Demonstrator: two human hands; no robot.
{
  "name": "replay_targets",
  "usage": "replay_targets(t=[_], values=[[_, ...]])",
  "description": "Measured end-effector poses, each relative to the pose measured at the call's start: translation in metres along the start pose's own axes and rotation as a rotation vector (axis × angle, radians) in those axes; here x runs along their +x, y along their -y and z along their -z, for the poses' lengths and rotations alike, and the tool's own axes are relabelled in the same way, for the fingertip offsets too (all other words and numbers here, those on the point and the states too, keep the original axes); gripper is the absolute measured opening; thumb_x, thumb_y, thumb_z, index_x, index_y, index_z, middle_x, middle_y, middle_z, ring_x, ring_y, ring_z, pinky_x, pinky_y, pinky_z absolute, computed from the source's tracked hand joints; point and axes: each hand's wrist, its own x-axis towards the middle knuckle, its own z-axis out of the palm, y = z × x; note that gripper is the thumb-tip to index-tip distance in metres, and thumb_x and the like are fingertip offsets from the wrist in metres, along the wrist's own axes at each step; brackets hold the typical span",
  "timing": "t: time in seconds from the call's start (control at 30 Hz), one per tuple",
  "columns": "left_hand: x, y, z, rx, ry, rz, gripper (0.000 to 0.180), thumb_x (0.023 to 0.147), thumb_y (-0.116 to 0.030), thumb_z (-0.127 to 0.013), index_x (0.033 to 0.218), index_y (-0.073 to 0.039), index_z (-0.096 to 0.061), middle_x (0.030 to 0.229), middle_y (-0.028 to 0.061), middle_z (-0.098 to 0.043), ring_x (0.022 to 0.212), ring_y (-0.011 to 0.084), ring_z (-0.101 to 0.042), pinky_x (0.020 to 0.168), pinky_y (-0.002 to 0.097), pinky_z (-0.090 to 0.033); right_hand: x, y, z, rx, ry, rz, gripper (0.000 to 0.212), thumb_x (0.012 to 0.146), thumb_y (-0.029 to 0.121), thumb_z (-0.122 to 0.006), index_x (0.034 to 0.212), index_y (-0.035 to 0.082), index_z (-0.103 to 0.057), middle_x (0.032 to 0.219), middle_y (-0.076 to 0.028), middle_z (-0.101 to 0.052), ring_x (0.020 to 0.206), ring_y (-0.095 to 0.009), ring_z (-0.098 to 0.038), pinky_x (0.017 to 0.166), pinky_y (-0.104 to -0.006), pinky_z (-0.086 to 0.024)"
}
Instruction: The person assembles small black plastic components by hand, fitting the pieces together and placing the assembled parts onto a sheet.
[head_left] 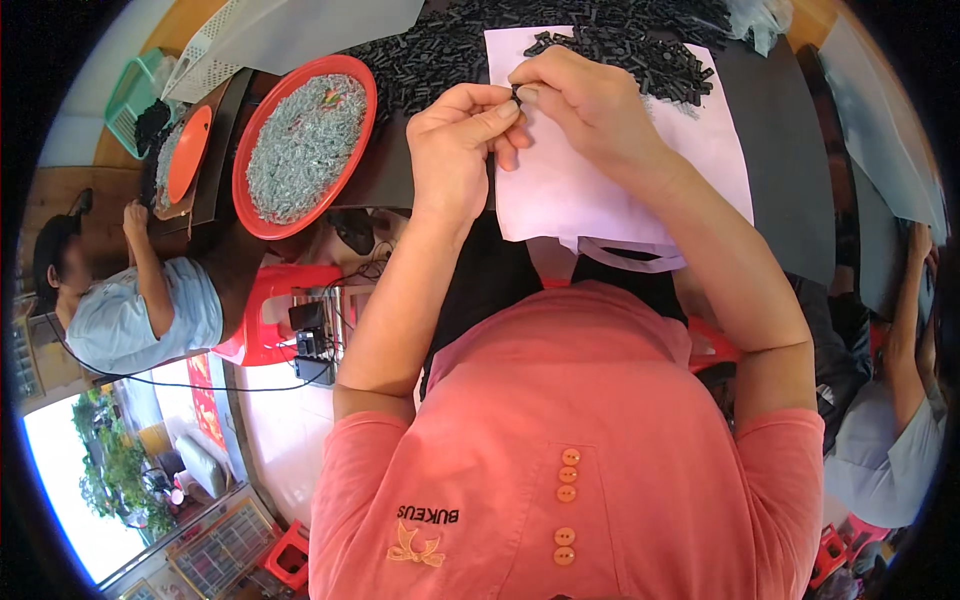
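Observation:
Both hands meet over a pale pink cloth bag (620, 190) spread at the table's edge. Between the fingertips of my left hand (460, 140) and my right hand (590, 105) is a small black plastic piece (517, 95), mostly hidden by the fingers. Each hand pinches it from its own side. Beyond my right hand, a heap of small black plastic pieces (675, 70) lies on the bag. A wider spread of the same black pieces (430, 65) covers the table behind my left hand.
Left of my hands stands a red round tray (240, 185) full of small clear pieces (305, 150). A co-worker (140, 300) sits at the far left near an orange tray (190, 150) and a green basket (128, 105). Another person (885, 440) is at the right. Cables (375, 265) hang below the table.

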Motion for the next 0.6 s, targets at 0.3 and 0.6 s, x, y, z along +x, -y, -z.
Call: replay_targets(t=[0.3,0.6], values=[[0.006,-0.006,0.006,-0.048,0.037,0.067,0.009,0.085,0.002,-0.062,0.091,0.008,-0.063,0.078,0.0152,-0.067,0.056,0.0177,-0.060,0.049,0.0259,-0.046,0.002,0.008,0.005,-0.105,0.030,0.108,0.023,0.072,0.020,-0.069,0.090,0.008,-0.061,0.082,-0.008,-0.062,0.073,-0.029,-0.064,0.064,-0.0395,-0.051],[-0.002,-0.011,-0.011,0.043,-0.009,0.082,0.008,0.085,0.001,-0.062,0.089,0.008,-0.064,0.076,0.0154,-0.067,0.057,0.0178,-0.061,0.053,0.0262,-0.048,0.001,0.005,0.003,-0.294,-0.082,0.208,0.022,0.068,0.019,-0.069,0.082,0.009,-0.056,0.078,-0.007,-0.057,0.069,-0.027,-0.062,0.062,-0.0387,-0.049]])
